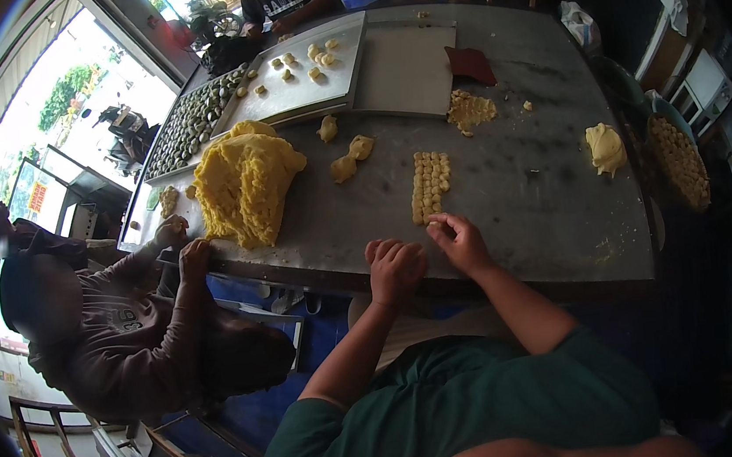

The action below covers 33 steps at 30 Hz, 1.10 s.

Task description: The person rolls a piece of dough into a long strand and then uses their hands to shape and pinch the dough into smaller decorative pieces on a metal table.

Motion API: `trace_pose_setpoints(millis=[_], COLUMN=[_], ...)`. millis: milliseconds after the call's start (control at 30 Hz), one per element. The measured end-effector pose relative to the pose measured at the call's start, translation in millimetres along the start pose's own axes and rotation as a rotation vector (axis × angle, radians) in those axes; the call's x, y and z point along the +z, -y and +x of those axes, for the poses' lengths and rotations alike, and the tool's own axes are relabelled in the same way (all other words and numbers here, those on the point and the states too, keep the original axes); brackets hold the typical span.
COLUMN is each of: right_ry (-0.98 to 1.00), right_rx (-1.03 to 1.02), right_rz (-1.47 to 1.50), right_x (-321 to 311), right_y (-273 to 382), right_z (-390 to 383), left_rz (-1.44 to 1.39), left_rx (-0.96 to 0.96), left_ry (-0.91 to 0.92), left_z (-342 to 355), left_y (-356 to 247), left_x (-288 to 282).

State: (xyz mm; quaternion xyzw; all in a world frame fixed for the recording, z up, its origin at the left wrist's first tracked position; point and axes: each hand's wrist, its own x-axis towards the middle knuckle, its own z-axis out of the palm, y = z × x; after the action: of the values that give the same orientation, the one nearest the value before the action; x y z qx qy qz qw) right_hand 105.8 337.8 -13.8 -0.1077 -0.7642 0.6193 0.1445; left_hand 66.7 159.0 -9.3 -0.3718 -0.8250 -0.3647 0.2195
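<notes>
In front of me, rows of small yellow dough balls point(430, 185) lie close together on the metal table point(522, 205). My right hand point(463, 244) is at the near end of these rows, its thumb and forefinger pinched on a small dough ball point(432, 221). Close beside it, at the table's front edge, my left hand point(397, 271) is curled closed with the palm hidden, so its contents cannot be seen. Farther left rests a large mound of yellow dough point(247, 187). Smaller dough lumps point(351, 159) lie between the mound and the rows.
At the left, a co-worker's hands point(184, 246) are near the mound; another person point(287, 2) sits at the far side. Trays point(303, 76) hold dough balls and many dark greenish pieces point(201, 117). A red scraper-like sheet point(470, 66), flattened dough point(469, 111) and a pale lump point(606, 149) lie right.
</notes>
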Motion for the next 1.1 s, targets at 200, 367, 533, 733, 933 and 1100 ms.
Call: trace_pose_setpoints(millis=[200,367,533,733,933,1100], right_ry=[-0.119,-0.173,-0.204,-0.380,-0.213,-0.076], right_rx=[-0.165,-0.016,-0.207,-0.168,-0.051,-0.187], right_rz=[-0.667,-0.736,-0.981,-0.637,-0.692,-0.260], right_x=[-27,-21,-19,-22,-18,-1], right_y=[-8,-7,-17,-18,-4,12], right_z=[55,71,65,55,51,-10], left_rz=[0.003,-0.049,0.022,0.004,0.036,-0.022], left_rx=[-0.062,-0.077,-0.130,-0.125,-0.153,-0.196], left_ry=[0.060,0.105,0.143,0.170,0.180,0.125], left_z=[7,7,12,10,8,3], left_y=[-9,-7,-11,-12,-9,-1], left_x=[3,1,-6,-3,-6,2])
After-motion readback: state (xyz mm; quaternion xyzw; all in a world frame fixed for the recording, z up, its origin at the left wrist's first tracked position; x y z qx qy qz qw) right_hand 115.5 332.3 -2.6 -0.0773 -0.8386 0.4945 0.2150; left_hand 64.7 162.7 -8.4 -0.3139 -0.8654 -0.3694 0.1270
